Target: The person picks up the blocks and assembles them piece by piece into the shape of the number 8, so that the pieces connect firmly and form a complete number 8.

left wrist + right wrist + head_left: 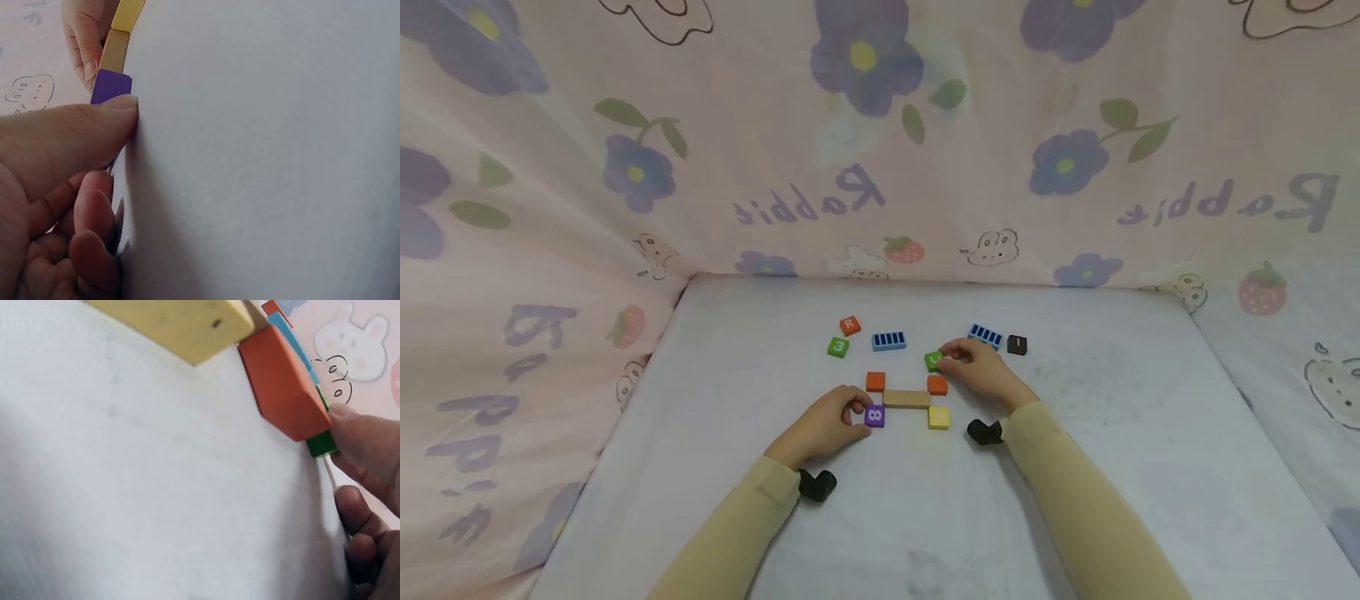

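My left hand (831, 423) pinches a purple block (874, 416) marked 8, thumb at its near side. The left wrist view shows the thumb pressed along the purple block (112, 86). With thumb and fingers, my right hand (983, 371) grips a small green block (933, 361), partly covered by the fingertips. In the right wrist view that green block (322, 444) shows just behind an orange block (281, 384). Between the hands lies a flat wooden strip (906, 399). Orange blocks sit by its far corners, the purple and a yellow block (938, 417) by its near ones.
Farther back lie an orange R block (850, 325), a green 3 block (838, 347), a blue slotted piece (889, 341), another blue slotted piece (985, 336) beyond the right hand, and a dark block (1017, 344). A patterned curtain (925, 208) hangs behind the white tabletop (880, 533).
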Motion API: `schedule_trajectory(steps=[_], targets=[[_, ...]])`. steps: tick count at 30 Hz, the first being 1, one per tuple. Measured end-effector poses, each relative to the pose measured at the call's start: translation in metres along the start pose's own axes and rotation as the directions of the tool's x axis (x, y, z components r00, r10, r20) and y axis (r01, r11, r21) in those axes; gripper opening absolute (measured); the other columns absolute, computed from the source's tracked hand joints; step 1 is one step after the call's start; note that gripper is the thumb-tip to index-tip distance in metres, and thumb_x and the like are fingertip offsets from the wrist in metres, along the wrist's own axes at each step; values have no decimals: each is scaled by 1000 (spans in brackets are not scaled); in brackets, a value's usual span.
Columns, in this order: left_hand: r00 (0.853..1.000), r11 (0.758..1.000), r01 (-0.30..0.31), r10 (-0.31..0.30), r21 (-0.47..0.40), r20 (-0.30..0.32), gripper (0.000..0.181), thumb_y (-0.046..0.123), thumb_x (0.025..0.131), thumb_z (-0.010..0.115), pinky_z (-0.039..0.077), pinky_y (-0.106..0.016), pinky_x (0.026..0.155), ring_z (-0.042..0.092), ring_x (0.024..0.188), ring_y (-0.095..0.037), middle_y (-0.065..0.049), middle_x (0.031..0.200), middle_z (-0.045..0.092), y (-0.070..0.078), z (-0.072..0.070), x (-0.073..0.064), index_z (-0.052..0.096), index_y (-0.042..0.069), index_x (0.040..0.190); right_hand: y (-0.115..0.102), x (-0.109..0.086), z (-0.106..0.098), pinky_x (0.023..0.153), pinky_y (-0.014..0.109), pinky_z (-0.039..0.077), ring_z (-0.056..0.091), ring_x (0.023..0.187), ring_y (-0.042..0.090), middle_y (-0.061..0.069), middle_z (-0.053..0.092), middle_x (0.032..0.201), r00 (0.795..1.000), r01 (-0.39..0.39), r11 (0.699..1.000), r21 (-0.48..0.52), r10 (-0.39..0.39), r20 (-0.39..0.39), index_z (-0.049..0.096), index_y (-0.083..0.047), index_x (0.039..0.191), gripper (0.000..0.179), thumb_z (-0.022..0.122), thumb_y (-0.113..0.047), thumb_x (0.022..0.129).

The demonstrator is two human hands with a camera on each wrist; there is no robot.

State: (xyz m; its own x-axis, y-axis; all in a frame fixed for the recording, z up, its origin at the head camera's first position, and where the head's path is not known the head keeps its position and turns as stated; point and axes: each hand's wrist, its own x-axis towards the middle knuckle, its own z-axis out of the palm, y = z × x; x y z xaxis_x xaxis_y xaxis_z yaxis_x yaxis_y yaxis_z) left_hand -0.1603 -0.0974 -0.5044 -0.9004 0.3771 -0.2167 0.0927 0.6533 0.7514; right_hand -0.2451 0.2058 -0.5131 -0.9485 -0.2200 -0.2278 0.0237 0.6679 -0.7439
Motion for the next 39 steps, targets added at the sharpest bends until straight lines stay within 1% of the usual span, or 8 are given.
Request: schedule_trajectory(steps=[2,9,14,18,22,31,39], targets=[[1000,1000,-1,1,-2,-2,34,23,86,75,42,-32,67,49,78,-17,1,97,54,1,-1,-1,61,20,116,-1,-1,0,97,46,37,49,111,24,2,57,119,1000,12,1000,-3,-12,-2,63,-24,119,40,67,-49,88],[1000,1000,0,0,-13,2,32,22,86,75,41,-31,66,49,77,-17,0,96,54,4,-2,-2,61,19,114,-1,-1,2,98,47,36,47,114,24,2,56,122,1000,9,1000,-9,-9,-5,64,-25,119,40,68,-49,87],[1000,1000,4,-4,-16,1,32,21,86,75,41,-32,67,49,78,-17,0,97,55,5,-3,-2,61,19,115,1,0,1,100,48,35,47,117,24,3,56,123,999,42,999,-29,-42,-5,65,-24,119,41,67,-50,87],[1000,1000,-10,10,-19,1,33,20,86,75,41,-32,66,48,77,-17,0,97,54,5,-2,-2,61,17,116,3,0,1,99,49,36,48,116,24,3,56,122,997,71,996,-53,-71,-3,66,-23,120,41,66,-49,88],[1000,1000,-17,17,-18,-2,34,20,85,76,41,-32,66,48,77,-17,0,97,54,5,-2,-2,61,17,116,0,-3,0,98,48,37,48,114,23,3,57,121,996,87,995,-53,-87,1,67,-22,120,38,66,-46,89],[1000,1000,-16,16,-9,-1,33,21,86,75,41,-33,67,48,78,-17,1,96,54,4,-3,-2,61,18,115,-3,-3,-1,96,47,37,48,111,23,3,56,119,996,87,995,-49,-87,3,68,-23,120,37,66,-45,90],[1000,1000,-27,27,-16,-5,34,20,85,75,41,-32,66,48,77,-16,1,96,54,1,-1,-1,61,18,116,1,-4,-1,98,49,35,46,114,23,1,57,122,995,99,994,-55,-98,19,67,-25,121,40,65,-48,89]])
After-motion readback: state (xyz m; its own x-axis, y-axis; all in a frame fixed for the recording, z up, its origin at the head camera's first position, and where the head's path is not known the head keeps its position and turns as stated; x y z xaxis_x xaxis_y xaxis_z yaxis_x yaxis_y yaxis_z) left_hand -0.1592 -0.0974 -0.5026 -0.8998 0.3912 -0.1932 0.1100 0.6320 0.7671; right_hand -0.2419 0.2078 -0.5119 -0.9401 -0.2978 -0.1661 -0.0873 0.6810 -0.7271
